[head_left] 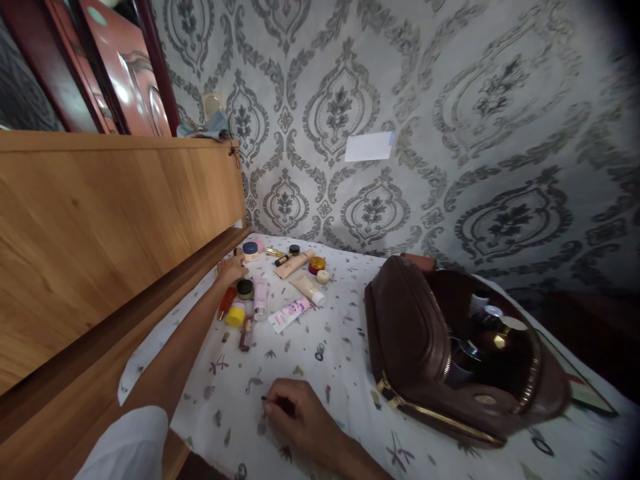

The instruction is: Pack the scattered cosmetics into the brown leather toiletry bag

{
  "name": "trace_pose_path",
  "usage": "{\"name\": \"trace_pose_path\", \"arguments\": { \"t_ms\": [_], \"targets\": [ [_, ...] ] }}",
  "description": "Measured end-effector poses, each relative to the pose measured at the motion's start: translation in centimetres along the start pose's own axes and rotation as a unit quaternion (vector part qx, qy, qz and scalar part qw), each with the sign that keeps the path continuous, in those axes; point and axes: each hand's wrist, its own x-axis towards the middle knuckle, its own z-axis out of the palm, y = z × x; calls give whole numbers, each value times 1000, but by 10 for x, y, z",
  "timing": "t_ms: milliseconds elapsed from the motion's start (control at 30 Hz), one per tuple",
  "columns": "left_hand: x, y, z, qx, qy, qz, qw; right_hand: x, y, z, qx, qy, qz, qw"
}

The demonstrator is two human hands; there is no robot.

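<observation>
"Patterned surface point(345, 360): why is the bag point(410, 320), four o'clock, unzipped?"
"Presumably access. Left grip point(231, 269), nine o'clock: half-spread beside blue-lidded jar point(251, 253), hold unclear. Right grip point(299, 413), six o'clock: curled, contents unclear."

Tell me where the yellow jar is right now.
In the head view, the yellow jar is left of centre on the cloth, below the dark jar and right of the orange-red tube.

Shows grey patterned wall point(325, 187) at 12 o'clock, white rectangle point(370, 146) on it at 1; has wooden panel point(110, 213) at 9, shiny reddish door point(120, 63) at 10.
</observation>
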Motion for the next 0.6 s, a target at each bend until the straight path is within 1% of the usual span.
{"name": "trace_pose_path", "arguments": {
  "t_ms": [100,200,267,333,400,467,533,600],
  "targets": [
    [-1,-5,-15,-22,36,-17,999,0,1,0,2,4,-9,1000],
    [-10,-19,-37,-49,70,-24,996,1,1,1,8,-1,-9,1000],
    [-24,-33,-51,-68,92,-30,993,1,0,1,1,2,-13,1000],
    [-45,-49,-60,-83,114,-39,989,0,0,1,-4,5,-19,1000],
    [-71,-64,-60,-89,131,-54,986,0,0,2,-3,7,-24,1000],
    [-98,-76,-54,-88,141,-60,984,0,0,2,0,7,-24,1000],
    [-120,-82,-44,-81,140,-62,985,0,-1,2,1,7,-22,1000],
    [-134,-85,-35,-67,132,-62,987,0,-1,2,0,6,-18,1000]
  ]
}}
